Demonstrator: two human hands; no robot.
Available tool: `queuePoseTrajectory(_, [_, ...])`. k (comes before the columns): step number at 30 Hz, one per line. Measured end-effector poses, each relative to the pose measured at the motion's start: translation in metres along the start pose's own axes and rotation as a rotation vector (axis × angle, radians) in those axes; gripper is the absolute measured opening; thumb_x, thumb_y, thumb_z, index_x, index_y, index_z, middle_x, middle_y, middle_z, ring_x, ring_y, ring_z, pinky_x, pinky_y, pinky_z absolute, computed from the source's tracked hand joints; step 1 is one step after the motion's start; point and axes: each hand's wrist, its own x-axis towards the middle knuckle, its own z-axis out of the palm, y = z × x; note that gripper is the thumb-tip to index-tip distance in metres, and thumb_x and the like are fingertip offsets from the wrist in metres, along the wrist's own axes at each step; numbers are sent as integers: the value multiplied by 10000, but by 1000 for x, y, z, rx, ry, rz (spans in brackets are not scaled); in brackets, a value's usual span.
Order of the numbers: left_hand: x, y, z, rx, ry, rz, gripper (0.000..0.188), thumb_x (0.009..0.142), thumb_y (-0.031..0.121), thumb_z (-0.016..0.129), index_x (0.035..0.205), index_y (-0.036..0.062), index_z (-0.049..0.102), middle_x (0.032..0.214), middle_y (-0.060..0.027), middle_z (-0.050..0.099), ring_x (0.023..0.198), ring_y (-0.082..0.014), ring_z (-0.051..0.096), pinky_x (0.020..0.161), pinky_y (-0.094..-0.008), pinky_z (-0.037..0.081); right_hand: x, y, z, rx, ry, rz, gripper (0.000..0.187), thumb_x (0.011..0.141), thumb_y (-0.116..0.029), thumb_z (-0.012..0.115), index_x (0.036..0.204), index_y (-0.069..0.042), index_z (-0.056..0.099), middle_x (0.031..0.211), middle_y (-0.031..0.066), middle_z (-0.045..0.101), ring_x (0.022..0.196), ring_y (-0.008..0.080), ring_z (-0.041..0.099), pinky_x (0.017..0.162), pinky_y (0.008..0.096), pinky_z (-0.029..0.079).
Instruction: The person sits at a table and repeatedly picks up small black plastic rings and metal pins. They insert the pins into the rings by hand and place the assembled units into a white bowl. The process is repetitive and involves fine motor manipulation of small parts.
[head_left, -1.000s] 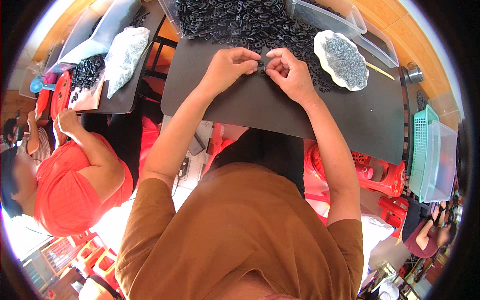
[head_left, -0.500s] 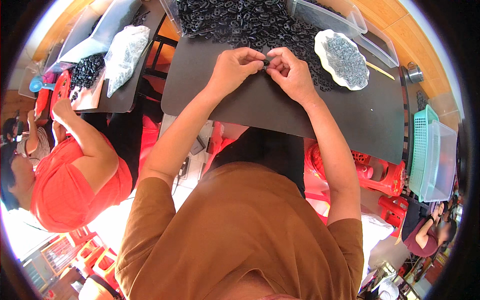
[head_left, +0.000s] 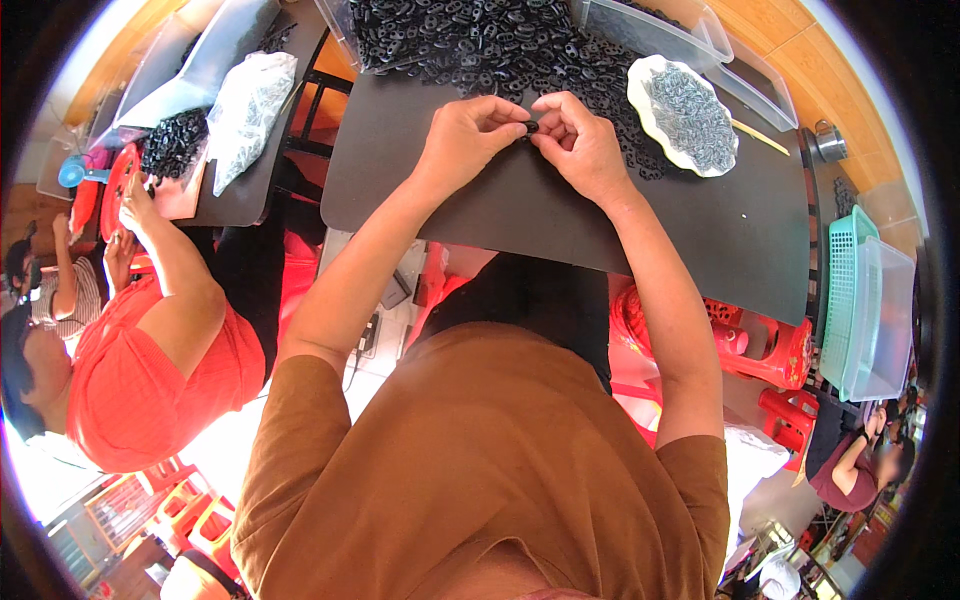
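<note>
Between my two hands, just above the dark table, is a small black plastic piece. My left hand pinches it from the left with thumb and forefinger. From the other side my right hand closes its fingertips on the same piece, the fingers curled. Beyond them spreads a big heap of black plastic pieces with holes. To the right of my right hand lies a white scalloped dish full of small grey metal-looking parts.
Clear plastic bins stand at the back right, with a yellowish stick by the dish. A green basket sits off the right edge. On the left a co-worker in red sits at another table holding black pieces and a plastic bag.
My hands stay almost in place around the black piece, the right fingers shifting slightly. The co-worker on the left has moved an arm and hand near the red tray.
</note>
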Motion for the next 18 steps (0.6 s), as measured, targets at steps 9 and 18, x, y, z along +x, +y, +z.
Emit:
queuePoseTrajectory(9, [-4, 5, 2, 115, 15, 30, 159, 847, 65, 701, 997, 17, 722, 863, -33, 722, 780, -78, 655, 729, -235, 530, -1, 0, 1, -42, 19, -57, 220, 796, 1, 713, 983, -48, 608, 782, 26, 662, 666, 76, 615, 597, 224, 488])
queuePoseTrajectory(18, [-8, 11, 2, 120, 25, 35, 129, 836, 55, 706, 958, 14, 722, 860, -44, 727, 790, -99, 681, 735, -246, 541, -3, -3, 1, -91, 35, -110, 168, 774, -9, 724, 905, -36, 623, 758, 49, 661, 616, 94, 604, 560, 243, 469])
